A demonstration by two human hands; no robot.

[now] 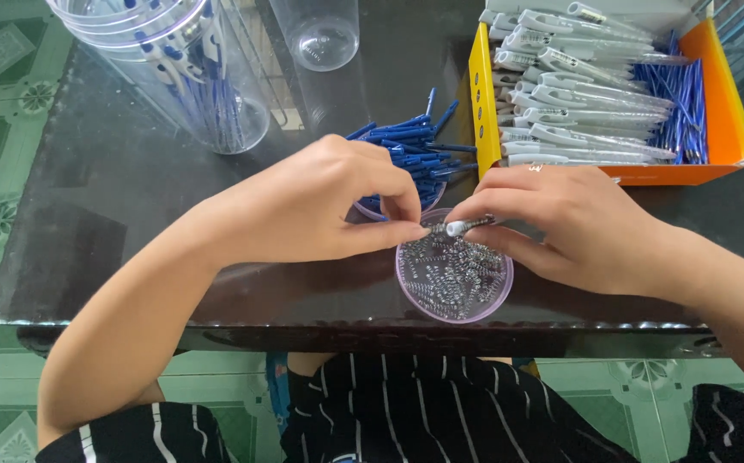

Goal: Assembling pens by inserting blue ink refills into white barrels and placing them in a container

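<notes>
While the left hand (320, 206) pinches the tip of a small pen part (464, 226), the right hand (560, 219) grips its other end; both hover just above a lilac dish of springs (454, 279) on the dark surface (114, 180).

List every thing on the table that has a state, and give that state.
Left hand: grip pinched on a pen part.
Right hand: holds the same pen part.
Purple dish: holds loose springs.
Orange box: open, full of pen barrels.
Tall clear jar: upright, pens inside.
Clear cup: upright, empty.
</notes>
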